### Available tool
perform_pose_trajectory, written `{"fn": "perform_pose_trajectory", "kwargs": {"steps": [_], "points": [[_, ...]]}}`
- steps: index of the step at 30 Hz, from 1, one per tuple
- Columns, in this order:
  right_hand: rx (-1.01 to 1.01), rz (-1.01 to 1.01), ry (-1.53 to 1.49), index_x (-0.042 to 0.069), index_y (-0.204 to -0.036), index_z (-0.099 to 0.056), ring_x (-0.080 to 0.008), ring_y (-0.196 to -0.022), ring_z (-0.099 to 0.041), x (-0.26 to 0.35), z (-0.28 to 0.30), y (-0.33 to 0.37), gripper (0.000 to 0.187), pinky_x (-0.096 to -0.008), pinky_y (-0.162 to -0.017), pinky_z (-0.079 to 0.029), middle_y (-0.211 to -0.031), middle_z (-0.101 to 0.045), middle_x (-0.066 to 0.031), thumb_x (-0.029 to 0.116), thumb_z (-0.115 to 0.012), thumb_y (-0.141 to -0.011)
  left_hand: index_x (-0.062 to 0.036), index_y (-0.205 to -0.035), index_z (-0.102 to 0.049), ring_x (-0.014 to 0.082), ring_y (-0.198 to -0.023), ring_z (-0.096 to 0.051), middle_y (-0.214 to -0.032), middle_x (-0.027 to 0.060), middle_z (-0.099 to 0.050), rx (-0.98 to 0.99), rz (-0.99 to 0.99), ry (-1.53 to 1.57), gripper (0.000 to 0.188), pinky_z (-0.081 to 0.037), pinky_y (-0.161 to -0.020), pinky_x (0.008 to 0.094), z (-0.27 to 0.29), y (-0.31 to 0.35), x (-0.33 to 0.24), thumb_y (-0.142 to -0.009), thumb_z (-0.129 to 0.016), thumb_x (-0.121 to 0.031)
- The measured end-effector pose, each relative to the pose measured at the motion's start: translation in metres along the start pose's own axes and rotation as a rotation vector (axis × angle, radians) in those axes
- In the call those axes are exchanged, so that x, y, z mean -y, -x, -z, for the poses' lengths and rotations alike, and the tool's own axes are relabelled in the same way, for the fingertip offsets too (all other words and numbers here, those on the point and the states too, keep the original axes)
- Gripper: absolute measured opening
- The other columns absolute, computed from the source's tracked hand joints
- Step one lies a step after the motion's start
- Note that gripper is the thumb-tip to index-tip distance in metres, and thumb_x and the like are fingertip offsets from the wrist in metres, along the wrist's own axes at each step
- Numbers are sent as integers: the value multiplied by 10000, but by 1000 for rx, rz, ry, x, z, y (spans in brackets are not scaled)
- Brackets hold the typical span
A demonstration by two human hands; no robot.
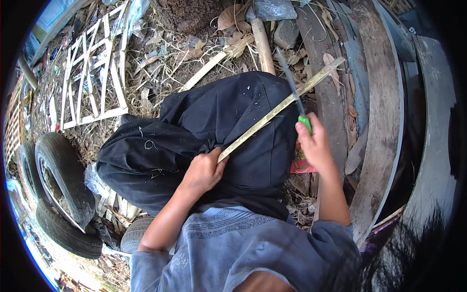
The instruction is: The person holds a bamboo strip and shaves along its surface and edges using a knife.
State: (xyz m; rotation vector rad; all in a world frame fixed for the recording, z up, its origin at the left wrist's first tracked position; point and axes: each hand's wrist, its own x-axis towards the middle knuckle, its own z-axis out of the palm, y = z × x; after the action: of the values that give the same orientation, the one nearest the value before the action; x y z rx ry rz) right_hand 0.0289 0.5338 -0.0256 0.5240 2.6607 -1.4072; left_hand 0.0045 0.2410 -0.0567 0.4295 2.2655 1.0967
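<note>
My left hand is closed round the near end of a long, flat, pale bamboo strip. The strip slants up to the right across my dark trousers, its far end past my right knee. In my right hand is a knife with a green handle. Its long thin blade points up and away and crosses the strip near the far end. The blade looks slightly blurred. Whether the edge cuts into the strip or only lies against it, I cannot tell.
A frame of pale strips lies at the far left. Old tyres are stacked at the left. Weathered planks run along the right. Beyond my knees are a wooden handle, another strip, leaves, shavings and a tree trunk.
</note>
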Motion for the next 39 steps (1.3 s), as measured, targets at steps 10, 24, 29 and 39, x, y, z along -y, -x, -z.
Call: {"fn": "perform_pose_trajectory", "kwargs": {"steps": [10, 24, 29, 39], "points": [[-83, -72, -21, -1, -878, -541, -168, -533, -412, -17, 4, -7, 320, -356, -527, -374, -586, -431, -82, 269, -448, -1020, 1, -832, -541, 457, -677, -594, -659, 257, -580, 13, -8, -49, 139, -465, -608, 533, 1, -1, 36, -849, -603, -122], [-99, -123, -73, 41, -792, -525, -94, -503, -415, -19, 20, -13, 360, -292, -468, -345, -563, -438, 7, 307, -451, -1024, 10, -836, -538, 455, -660, -587, -656, 257, -575, -6, -21, -58, 119, -469, -601, 520, -8, -3, 46, -848, -590, -96], [2, -116, -94, 24, -848, -559, -148, -519, -466, -21, 28, -21, 329, -352, -496, -377, -566, -469, -42, 301, -479, -1008, 28, -845, -546, 428, -689, -628, -682, 230, -619, 15, 3, -75, 95, -488, -611, 470, -6, 1, 47, -852, -572, -64], [-34, -92, -55, 1, -874, -573, -161, -523, -490, -31, 6, -4, 304, -354, -497, -384, -579, -484, -109, 266, -489, -997, 0, -817, -536, 457, -665, -589, -662, 258, -579, -51, -8, -66, 132, -474, -603, 523, -13, -4, 44, -844, -605, -109]]}}
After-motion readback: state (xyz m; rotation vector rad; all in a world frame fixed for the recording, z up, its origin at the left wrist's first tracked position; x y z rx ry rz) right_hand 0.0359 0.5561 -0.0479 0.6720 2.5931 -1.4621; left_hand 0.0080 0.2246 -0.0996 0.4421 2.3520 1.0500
